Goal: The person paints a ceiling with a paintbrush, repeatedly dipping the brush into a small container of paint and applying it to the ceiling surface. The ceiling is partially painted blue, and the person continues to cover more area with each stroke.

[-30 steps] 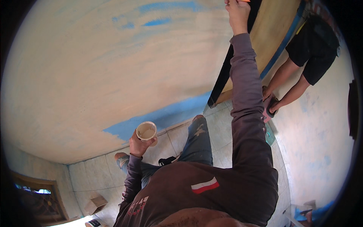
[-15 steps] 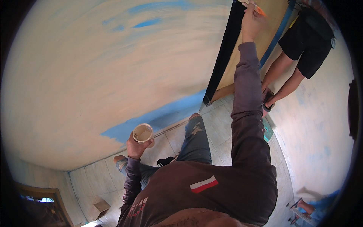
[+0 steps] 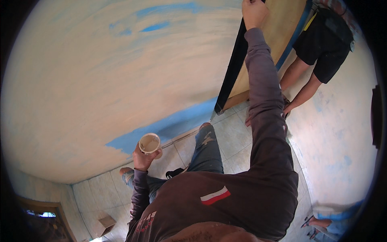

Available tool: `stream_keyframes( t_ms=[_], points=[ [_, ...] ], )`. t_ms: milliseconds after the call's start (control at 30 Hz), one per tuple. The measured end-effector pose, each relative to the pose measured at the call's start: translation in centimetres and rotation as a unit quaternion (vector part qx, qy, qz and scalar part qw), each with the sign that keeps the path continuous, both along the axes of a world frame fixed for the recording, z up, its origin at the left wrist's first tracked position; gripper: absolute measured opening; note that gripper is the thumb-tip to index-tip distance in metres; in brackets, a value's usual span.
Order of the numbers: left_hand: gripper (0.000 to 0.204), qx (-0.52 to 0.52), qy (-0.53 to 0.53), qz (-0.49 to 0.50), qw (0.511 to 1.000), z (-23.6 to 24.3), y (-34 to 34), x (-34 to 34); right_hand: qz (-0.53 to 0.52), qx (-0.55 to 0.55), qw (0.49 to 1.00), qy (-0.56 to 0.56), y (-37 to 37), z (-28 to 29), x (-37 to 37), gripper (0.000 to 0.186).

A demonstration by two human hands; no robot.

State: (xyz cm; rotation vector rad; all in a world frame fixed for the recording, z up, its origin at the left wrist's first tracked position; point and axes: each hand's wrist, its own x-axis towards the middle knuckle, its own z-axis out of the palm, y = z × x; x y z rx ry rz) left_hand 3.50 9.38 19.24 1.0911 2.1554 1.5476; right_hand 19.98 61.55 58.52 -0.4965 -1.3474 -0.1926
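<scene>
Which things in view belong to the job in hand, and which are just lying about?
Job, seemingly:
round white plastic tub with pale contents, in the left hand
pale wall with blue patches
long black strip beside the right hand

Perhaps lying about:
tan box-shaped object on the tiled floor
small black object near the blue jeans, unclear what

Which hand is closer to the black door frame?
Right. The right hand is at the picture's top edge, overlapping the black door frame's upper part; contact is unclear. The left hand is lower and well left of it, holding a whitish cup.
</scene>
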Motion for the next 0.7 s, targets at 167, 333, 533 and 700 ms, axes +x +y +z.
stream_keyframes(
  t_ms=[167, 333, 533, 700],
  points=[
    [0.074, -0.005, -0.018, -0.013, 1.0, 0.3, 0.1, -0.1, -0.054, 0.086, 0.993, -0.052, -3.2, 0.3, -3.0, 0.03],
    [0.074, 0.003, -0.05, -0.036, 0.998, 1.4, 0.3, 0.3, 0.002, 0.14, 0.988, -0.066, -7.6, 0.7, -6.1, 0.027],
    [0.07, 0.002, -0.011, -0.027, 1.0, 0.7, 0.1, -0.1, 0.145, 0.14, 0.977, -0.068, -12.7, 1.5, -5.7, 0.024],
    [0.071, 0.004, -0.006, -0.018, 1.0, 1.0, 0.1, 0.2, 0.143, 0.052, 0.988, -0.014, -11.3, 3.2, -0.9, 0.025]
  ],
)
